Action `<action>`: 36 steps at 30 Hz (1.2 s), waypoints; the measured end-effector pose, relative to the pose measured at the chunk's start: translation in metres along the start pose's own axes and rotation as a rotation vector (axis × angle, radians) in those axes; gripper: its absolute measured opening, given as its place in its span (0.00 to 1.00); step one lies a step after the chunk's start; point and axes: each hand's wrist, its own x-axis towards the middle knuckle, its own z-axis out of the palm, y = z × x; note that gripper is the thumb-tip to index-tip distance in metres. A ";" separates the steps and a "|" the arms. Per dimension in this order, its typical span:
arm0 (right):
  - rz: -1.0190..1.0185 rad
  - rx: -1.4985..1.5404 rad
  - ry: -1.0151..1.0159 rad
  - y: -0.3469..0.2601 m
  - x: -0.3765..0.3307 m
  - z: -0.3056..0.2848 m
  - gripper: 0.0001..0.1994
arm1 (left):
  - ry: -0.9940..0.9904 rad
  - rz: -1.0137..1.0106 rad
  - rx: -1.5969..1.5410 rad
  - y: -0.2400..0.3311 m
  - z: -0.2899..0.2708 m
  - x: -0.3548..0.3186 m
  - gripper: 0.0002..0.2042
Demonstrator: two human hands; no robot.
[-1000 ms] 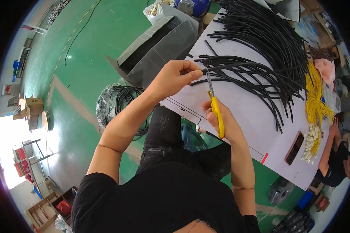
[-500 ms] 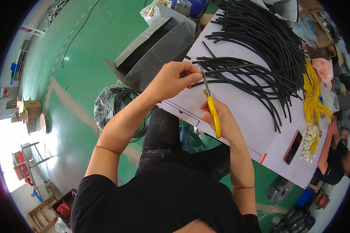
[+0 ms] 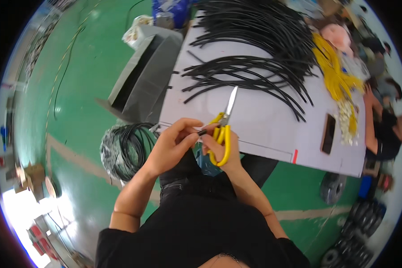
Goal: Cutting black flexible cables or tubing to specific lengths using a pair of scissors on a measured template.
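Observation:
Close in front of my body, over the table's near edge, my two hands almost meet. A short black piece of tube [image 3: 203,132] sits between the fingertips of my left hand [image 3: 172,145], and the right fingertips come up to it. My right hand [image 3: 233,149] is closed around yellow-handled scissors [image 3: 228,139]. Their metal blades point away from me, lie close together, and have nothing between them. Beyond the tips, several long black tubes [image 3: 250,80] lie loosely across one another on the white table [image 3: 263,134].
A dense pile of black tubes [image 3: 259,31] covers the far table. At right lie yellow cables [image 3: 332,71] with white ends and a phone [image 3: 328,134]; a co-worker's arm [image 3: 371,120] is beyond. Left of the table stand a grey box [image 3: 143,89] and a wrapped black coil [image 3: 125,152].
Both hands have come back from the loose tubes toward my body. The scissor blades, earlier at a tube's end, are now away from it, and a short black piece shows in my left fingers.

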 end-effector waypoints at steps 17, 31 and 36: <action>-0.623 0.434 0.920 -0.003 -0.080 -0.148 0.06 | -0.152 -0.179 0.263 -0.065 -0.088 -0.041 0.07; -0.402 0.465 1.045 0.044 -0.084 -0.182 0.07 | -0.112 -0.276 0.406 -0.072 -0.096 -0.014 0.05; -0.443 0.494 1.076 0.048 -0.078 -0.183 0.06 | -0.118 -0.279 0.425 -0.071 -0.093 -0.010 0.05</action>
